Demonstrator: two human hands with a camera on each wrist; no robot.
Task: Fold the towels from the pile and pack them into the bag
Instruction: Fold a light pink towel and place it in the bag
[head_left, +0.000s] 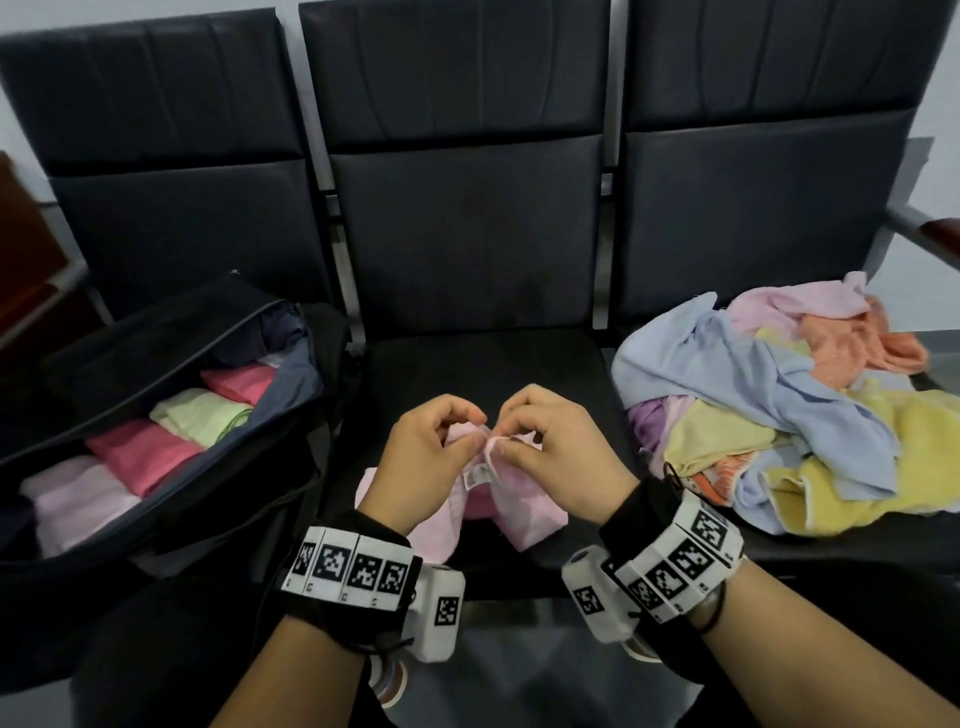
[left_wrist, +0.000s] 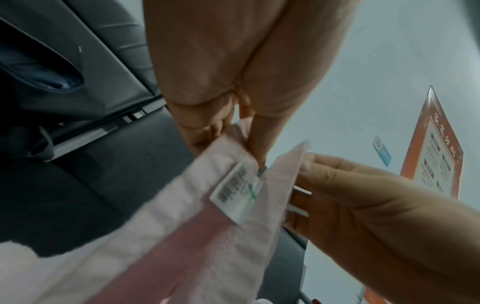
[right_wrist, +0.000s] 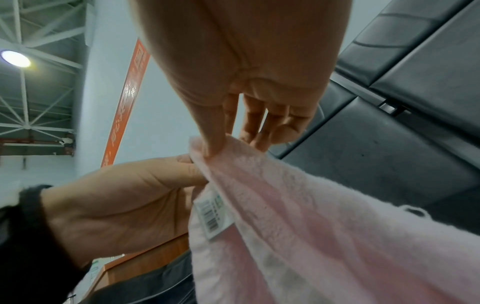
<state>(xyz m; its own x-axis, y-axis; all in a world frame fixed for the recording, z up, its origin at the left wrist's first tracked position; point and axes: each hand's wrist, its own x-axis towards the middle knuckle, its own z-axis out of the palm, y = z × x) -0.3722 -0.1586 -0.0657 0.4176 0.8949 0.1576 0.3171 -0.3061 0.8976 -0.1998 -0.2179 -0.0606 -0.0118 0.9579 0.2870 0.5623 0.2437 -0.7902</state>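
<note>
Head view looks down on a black padded bench (head_left: 467, 249) of three joined seats with metal frame bars between them. On its left seat lies an open black bag (head_left: 156, 415), and inside it folded towels (head_left: 156, 447) sit in a row: pale pink, deep pink, pale green, deep pink. Over the middle seat, the left hand (head_left: 431, 452) and right hand (head_left: 550, 441) meet, each pinching an upper corner of a pink towel (head_left: 519, 514) between thumb and fingertips; the rest of the cloth hangs down and rests on the seat. A white barcode label (left_wrist: 239, 193) hangs from the towel's hem just below the left thumb. On the right seat sits the pile (head_left: 779, 415) of unfolded towels in blue, yellow, orange, lilac and pink. Behind the bench stands a pale wall (left_wrist: 389, 61) carrying an orange-framed poster (left_wrist: 436, 158); the right wrist view shows a steel-trussed ceiling (right_wrist: 39, 92) with a round lamp (right_wrist: 15, 58) lit.
</note>
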